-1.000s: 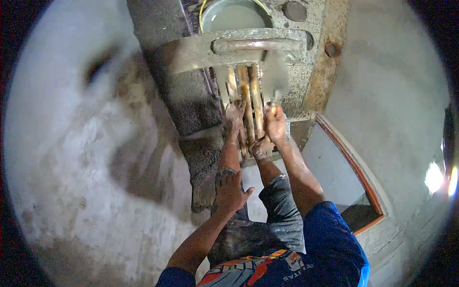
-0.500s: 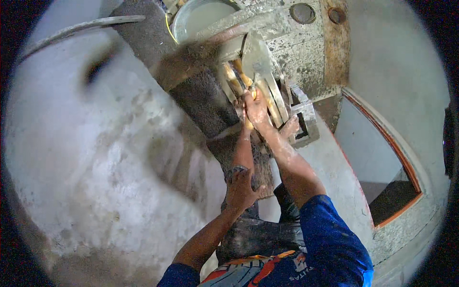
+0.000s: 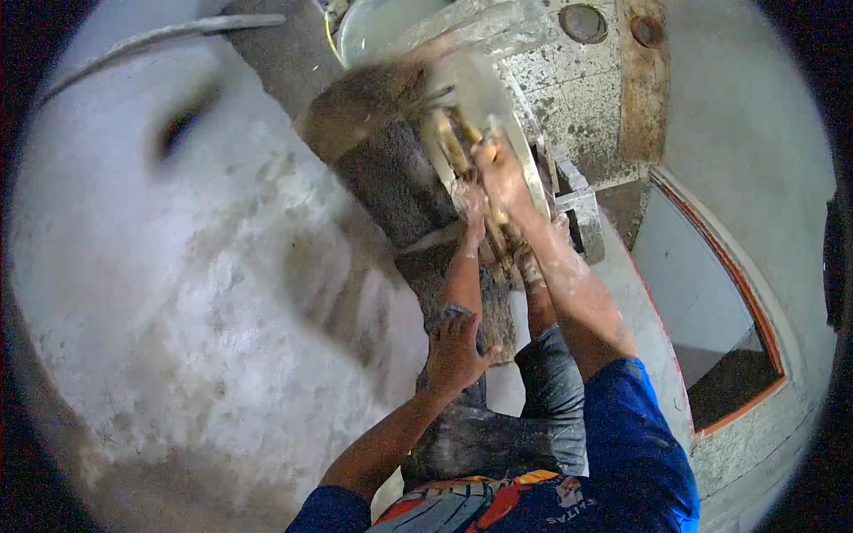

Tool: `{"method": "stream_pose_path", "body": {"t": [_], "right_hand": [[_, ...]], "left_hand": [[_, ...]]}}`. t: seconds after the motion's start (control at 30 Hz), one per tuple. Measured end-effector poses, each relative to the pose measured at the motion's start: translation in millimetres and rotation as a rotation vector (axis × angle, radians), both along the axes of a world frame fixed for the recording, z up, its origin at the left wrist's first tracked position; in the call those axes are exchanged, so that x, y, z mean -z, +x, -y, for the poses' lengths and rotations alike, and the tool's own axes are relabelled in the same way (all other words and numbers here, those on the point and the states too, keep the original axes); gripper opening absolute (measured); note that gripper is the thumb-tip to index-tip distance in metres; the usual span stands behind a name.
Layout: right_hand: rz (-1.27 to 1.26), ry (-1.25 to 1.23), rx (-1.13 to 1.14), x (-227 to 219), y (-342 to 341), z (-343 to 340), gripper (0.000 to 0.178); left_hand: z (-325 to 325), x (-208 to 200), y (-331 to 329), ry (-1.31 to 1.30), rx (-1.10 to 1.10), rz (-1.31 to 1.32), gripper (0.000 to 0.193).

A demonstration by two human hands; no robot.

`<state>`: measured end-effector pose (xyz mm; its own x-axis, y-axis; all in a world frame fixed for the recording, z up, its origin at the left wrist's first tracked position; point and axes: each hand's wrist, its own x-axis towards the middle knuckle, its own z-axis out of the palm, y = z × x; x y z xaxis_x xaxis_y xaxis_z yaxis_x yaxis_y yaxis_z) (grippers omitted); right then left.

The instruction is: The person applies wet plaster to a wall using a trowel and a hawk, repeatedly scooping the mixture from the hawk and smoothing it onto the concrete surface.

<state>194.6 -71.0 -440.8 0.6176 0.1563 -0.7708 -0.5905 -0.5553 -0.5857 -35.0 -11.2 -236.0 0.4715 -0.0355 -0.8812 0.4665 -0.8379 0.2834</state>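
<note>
One trowel (image 3: 480, 107) — two hands (image 3: 502, 173)

No packages, labels, signs or screens in view. Nearest to it: small white printed lettering on blue shirt (image 3: 622, 462) at bottom edge, near an orange-and-grey patterned patch; too small and bent to tell more.

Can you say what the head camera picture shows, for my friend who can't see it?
The person's right hand grips a wooden-handled flat metal trowel against a rough grey cement wall. The left hand rests on their knee.
</note>
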Motion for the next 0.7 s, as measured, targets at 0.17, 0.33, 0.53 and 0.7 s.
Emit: {"method": "stream_pose_path", "body": {"t": [0.17, 0.33, 0.53, 0.7], "right_hand": [[-0.301, 0.168, 0.035, -9, 39, -8, 0.03], [-0.005, 0.239, -0.032, 22, 24, -7, 0.023], [-0.655, 0.454, 0.088, -20, 46, 5, 0.025], [0.109, 0.421, -0.498, -3, -48, 59, 0.03]], "left_hand": [[-1, 3, -4, -0.033, -0.092, 0.083, 0.076], [1, -1, 0, -0.033, -0.085, 0.102, 0.077], [-2, -1, -1, -0.043, -0.141, 0.091, 0.077], [-6, 0, 2, -0.124, -0.195, -0.054, 0.081]]}}
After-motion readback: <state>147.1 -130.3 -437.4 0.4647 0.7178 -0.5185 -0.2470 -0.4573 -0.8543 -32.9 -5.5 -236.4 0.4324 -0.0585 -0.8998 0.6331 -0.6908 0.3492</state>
